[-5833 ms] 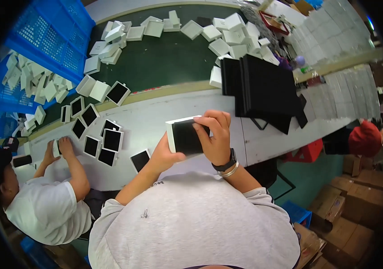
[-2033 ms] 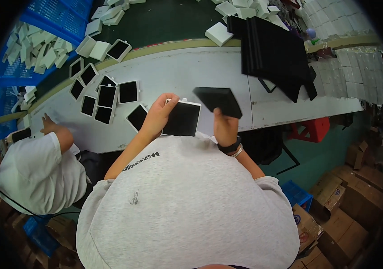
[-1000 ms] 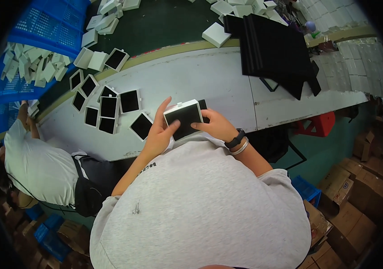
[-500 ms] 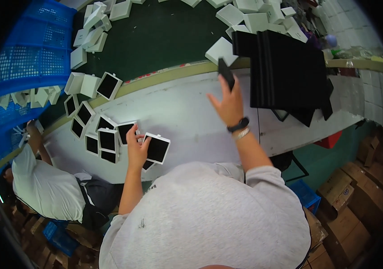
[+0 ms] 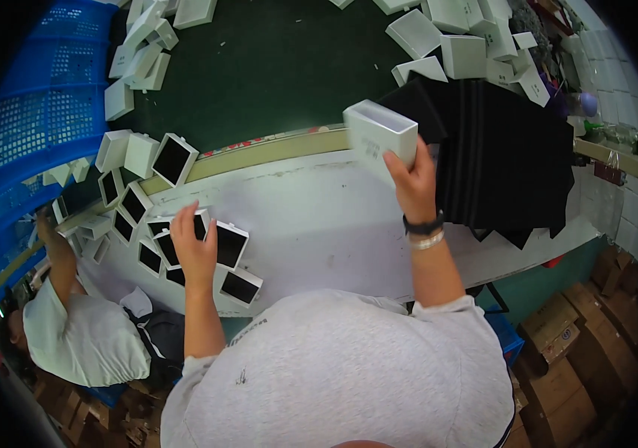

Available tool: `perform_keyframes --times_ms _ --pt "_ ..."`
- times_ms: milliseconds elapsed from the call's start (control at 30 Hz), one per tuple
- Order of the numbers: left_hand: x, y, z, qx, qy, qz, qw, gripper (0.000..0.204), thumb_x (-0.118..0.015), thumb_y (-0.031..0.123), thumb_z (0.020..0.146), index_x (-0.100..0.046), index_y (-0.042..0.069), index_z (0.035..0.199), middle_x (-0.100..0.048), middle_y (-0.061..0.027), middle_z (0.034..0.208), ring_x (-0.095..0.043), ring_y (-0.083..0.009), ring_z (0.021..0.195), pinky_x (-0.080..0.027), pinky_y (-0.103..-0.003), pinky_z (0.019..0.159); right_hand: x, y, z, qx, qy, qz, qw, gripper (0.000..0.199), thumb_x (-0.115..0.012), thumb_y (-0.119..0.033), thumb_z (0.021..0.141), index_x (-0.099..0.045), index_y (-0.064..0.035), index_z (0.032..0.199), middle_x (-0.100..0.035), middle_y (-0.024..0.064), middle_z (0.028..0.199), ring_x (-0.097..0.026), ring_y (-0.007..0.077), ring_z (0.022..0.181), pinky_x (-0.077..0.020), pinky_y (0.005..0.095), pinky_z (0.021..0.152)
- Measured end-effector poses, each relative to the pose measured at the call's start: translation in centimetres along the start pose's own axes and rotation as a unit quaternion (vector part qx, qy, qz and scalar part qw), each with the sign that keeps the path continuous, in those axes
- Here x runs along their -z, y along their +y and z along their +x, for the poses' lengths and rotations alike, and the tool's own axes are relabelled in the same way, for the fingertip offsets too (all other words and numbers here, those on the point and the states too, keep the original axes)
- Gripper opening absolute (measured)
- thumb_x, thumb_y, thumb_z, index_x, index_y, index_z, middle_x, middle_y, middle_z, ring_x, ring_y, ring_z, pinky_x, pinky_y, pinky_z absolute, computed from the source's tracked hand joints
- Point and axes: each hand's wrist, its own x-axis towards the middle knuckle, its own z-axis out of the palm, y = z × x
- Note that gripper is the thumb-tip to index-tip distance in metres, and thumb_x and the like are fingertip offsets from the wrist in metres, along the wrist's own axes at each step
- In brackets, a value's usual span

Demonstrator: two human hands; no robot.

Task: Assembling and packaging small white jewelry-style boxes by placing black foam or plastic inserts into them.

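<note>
My right hand (image 5: 412, 181) holds an empty white box tray (image 5: 379, 135) up over the white table (image 5: 334, 216), just left of a stack of black sheets (image 5: 506, 149). My left hand (image 5: 194, 249) rests palm down on a white box with a black insert (image 5: 223, 243), among a cluster of similar filled white boxes (image 5: 147, 224) at the table's left end. Another filled box (image 5: 241, 287) lies at the near edge by my left wrist.
A green surface (image 5: 259, 67) behind the table carries scattered empty white boxes (image 5: 453, 45). A blue crate (image 5: 42, 112) stands at far left. Another person in a white shirt (image 5: 80, 343) works at my lower left. Cardboard cartons (image 5: 580, 358) sit on the floor at right.
My right hand dropped the black insert and now grips an empty white box. My left hand has set its filled box down among the others on the table.
</note>
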Motion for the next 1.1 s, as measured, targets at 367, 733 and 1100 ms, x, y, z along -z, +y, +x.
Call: perform_keyframes --times_ms 367,733,1100 --pt "-3.4 11.6 3.9 -0.010 -0.324 -0.400 0.857 0.064 -0.077 0.009 0.068 -0.051 0.007 0.127 -0.060 -0.0084 0.112 -0.057 -0.0198 0.103 -0.045 -0.030 0.088 -0.5 -1.1 -5.8 -0.008 -0.225 0.003 0.974 0.054 -0.073 -0.008 0.077 -0.051 0.0002 0.125 -0.054 0.0074 0.123 -0.052 0.0139 0.109 -0.0414 0.0281 0.095" --pt "-2.5 -0.6 9.4 0.201 -0.100 -0.452 0.863 0.038 -0.065 0.022 0.086 -0.059 0.000 0.117 -0.063 -0.0077 0.109 -0.059 -0.0163 0.093 -0.044 -0.029 0.088 0.6 5.1 -6.8 0.053 0.038 -0.257 0.964 0.025 -0.067 -0.008 0.081 -0.065 -0.0091 0.106 -0.063 0.0135 0.098 -0.060 0.0310 0.091 -0.0490 0.0354 0.076" --pt "-3.9 10.1 22.3 -0.145 0.043 -0.052 0.987 0.047 -0.070 0.019 0.081 -0.056 0.007 0.124 -0.057 -0.0126 0.124 -0.053 -0.0291 0.116 -0.039 -0.037 0.100 1.2 8.4 -6.4 0.124 -0.020 -0.378 0.917 0.041 -0.070 -0.017 0.075 -0.058 -0.0161 0.114 -0.062 0.0115 0.105 -0.060 0.0333 0.087 -0.0475 0.0421 0.072"
